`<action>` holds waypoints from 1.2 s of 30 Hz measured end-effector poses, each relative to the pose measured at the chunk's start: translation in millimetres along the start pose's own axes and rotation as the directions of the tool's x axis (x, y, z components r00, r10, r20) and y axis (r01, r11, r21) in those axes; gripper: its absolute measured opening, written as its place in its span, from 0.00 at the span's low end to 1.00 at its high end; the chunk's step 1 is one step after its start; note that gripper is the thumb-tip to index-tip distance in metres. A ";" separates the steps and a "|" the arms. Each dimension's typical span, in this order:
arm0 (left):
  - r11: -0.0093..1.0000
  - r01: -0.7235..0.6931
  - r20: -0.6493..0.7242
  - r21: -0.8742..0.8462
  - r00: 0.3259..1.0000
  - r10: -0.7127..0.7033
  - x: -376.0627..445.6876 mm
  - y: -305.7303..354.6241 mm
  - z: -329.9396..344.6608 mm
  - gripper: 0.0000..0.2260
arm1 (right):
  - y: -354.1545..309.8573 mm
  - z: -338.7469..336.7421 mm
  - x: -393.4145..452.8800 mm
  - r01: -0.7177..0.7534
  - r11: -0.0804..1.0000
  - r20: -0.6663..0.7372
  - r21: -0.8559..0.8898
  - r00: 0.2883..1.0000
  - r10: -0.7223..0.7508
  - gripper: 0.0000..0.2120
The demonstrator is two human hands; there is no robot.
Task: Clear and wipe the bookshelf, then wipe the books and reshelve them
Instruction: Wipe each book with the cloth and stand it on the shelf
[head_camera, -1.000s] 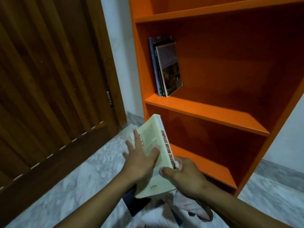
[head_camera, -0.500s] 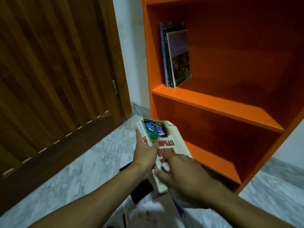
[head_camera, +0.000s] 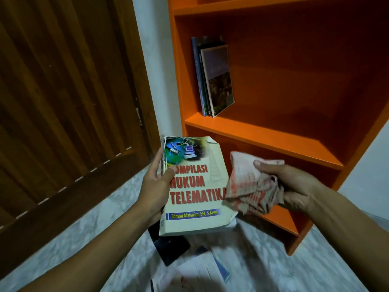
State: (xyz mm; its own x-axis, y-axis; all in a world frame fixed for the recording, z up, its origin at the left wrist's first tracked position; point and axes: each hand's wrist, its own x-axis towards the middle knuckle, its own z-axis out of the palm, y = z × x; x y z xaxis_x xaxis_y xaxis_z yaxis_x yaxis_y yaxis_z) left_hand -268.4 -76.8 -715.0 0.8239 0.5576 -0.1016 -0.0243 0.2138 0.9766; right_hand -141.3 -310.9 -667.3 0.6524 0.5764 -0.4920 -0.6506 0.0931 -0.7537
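- Head view: since half a second ago the right hand point(head_camera: 294, 186) has drawn off the cover to the right, its grip bunched round a crumpled red-and-white cloth point(head_camera: 250, 186).
- The left hand point(head_camera: 155, 186) grips the spine edge of the worn cream paperback point(head_camera: 195, 192), held above the floor, near the orange bookshelf point(head_camera: 263, 138).
- Risk: that one-sided hold could let the paperback tip or slip during wiping; its creased top corner may catch the cloth.
- Three upright books point(head_camera: 214, 81) lean at the shelf's far left; shelving carelessly could topple them.

Orange bookshelf point(head_camera: 263, 140), three books point(head_camera: 214, 79) upright at the left end of its middle shelf, marble floor point(head_camera: 84, 239), dark book point(head_camera: 170, 247) and blurred papers point(head_camera: 197, 272) near, below the shelf
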 end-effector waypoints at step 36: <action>0.988 -0.141 -0.135 0.062 0.980 0.148 4.7 23.1 -33.8 0.23 | 98.2 30.9 8.6 0.717 0.302 0.616 -0.629 0.696 -0.369 0.07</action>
State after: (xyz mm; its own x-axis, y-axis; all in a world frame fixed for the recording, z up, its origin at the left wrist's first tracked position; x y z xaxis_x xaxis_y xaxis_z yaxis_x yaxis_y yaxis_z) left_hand -284.2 -42.2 -699.3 0.7271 0.6863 0.0193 -0.1051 0.0835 0.9909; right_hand -211.6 -271.8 -732.1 0.4549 0.8668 0.2042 0.5154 -0.0693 -0.8542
